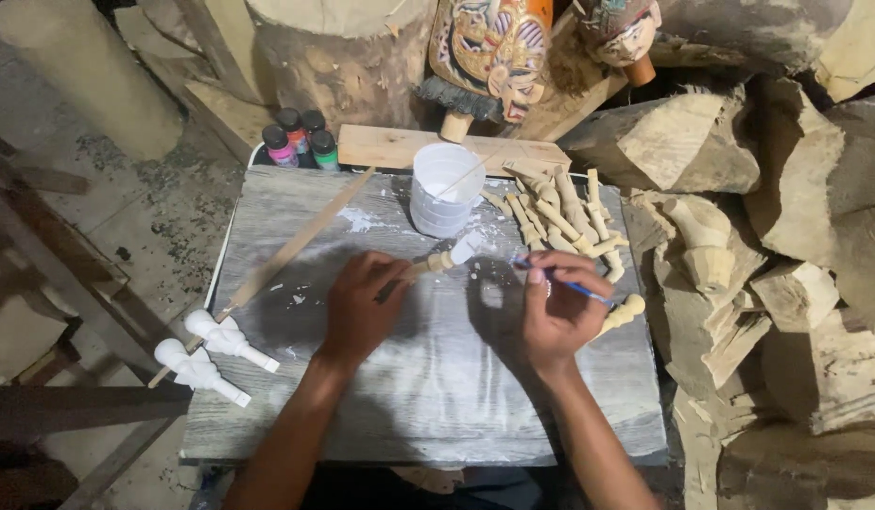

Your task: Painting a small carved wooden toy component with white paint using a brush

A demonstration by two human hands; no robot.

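The left hand [357, 307] grips a small wooden piece [444, 259], half coated white, pointing toward two o'clock over the grey board [428, 378]. The right hand [558, 312] pinches a thin blue brush [574, 286], its tip at ten o'clock beside the piece. A white cup [444, 189] stands at twelve o'clock, and two white-painted figures [215, 354] lie at eight o'clock.
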